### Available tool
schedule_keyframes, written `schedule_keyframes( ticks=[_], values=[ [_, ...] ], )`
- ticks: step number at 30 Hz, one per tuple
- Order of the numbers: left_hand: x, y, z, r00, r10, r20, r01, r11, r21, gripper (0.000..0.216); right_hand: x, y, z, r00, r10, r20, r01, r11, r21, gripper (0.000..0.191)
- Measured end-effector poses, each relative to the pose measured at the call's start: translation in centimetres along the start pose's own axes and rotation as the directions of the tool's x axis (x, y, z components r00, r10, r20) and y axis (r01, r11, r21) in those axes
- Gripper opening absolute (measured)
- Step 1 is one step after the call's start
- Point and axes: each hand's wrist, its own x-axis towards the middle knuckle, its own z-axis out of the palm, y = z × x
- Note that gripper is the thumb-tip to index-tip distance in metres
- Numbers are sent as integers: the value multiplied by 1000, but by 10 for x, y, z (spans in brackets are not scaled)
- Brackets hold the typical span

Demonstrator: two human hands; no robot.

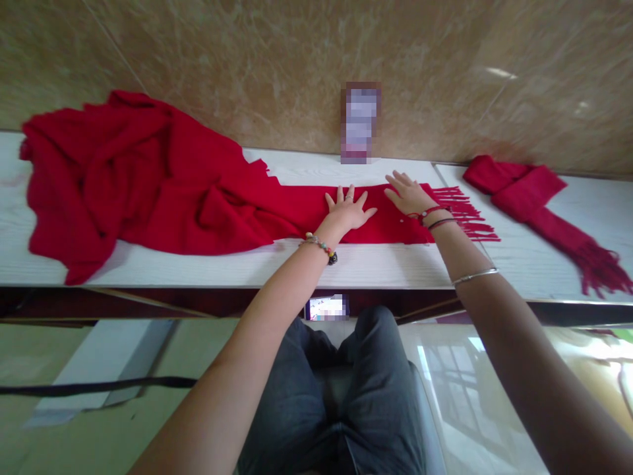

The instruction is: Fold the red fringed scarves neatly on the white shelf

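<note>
A bright red scarf [297, 211] stretches along the white table. Its left part is a loose, rumpled heap, while the right part lies flat and ends in a fringe [467, 214]. My left hand [347, 210] rests on the flat part, palm down, with fingers spread. Further right, near the fringed end, my right hand [408, 192] lies on the same scarf with its fingers stretched out. Neither hand grips the cloth. The cloth directly under both palms is hidden.
A second, darker red scarf [524, 191] lies folded on the table's right side, its fringe toward the front. A blurred-out upright object [361, 122] stands against the marble-patterned wall [247, 66]. Below the table's front edge [222, 287] is a lit phone [326, 308].
</note>
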Motion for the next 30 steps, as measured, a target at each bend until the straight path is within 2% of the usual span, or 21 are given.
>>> schedule_keyframes(
  ticks=[2, 4, 10, 13, 15, 16, 18, 20, 22, 24, 28, 30],
  values=[
    [1, 0, 0, 1000, -4, 6, 4, 1000, -2, 66, 1, -2, 5, 997, 13, 75, -13, 1000, -8, 56],
    [2, -1, 0, 1000, -5, 12, 5, 1000, -6, 66, -1, 5, 10, 997, 40, 72, -40, 999, 1, 54],
    [0, 0, -3, 999, -17, 33, 17, 1000, -6, 67, -15, 50, 15, 980, 192, -51, -193, 981, -23, 54],
    [0, 0, -3, 999, -18, 31, 18, 1000, 0, 67, -19, 50, 9, 952, 250, -176, -252, 968, 15, 54],
    [1, -1, -2, 1000, -18, 24, 18, 1000, 1, 67, -20, 38, 5, 953, 197, -230, -190, 980, 53, 56],
    [2, -1, -1, 1000, -18, 19, 18, 1000, 1, 68, -20, 29, 4, 965, 141, -220, -129, 989, 66, 57],
    [3, -2, 0, 1000, -15, 13, 15, 1000, 1, 68, -20, 11, 5, 992, 16, -125, -7, 997, 76, 56],
    [4, -2, 0, 1000, -14, 14, 14, 1000, 2, 68, -19, -1, 7, 999, -47, -3, 47, 997, 63, 55],
    [4, -2, 0, 1000, -18, 21, 18, 1000, 4, 68, -20, -1, 9, 998, -7, 68, 5, 999, 33, 55],
    [5, -2, 0, 1000, -20, 21, 20, 1000, 3, 68, -22, 11, 10, 994, 84, 70, -84, 996, 7, 55],
    [6, -3, 1, 1000, -8, 13, 8, 1000, -6, 69, -30, 44, 6, 967, 250, -42, -251, 968, -18, 53],
    [6, -3, 1, 1000, -4, 11, 4, 1000, -12, 70, -31, 47, 3, 951, 278, -134, -284, 958, -28, 55]
  ],
)
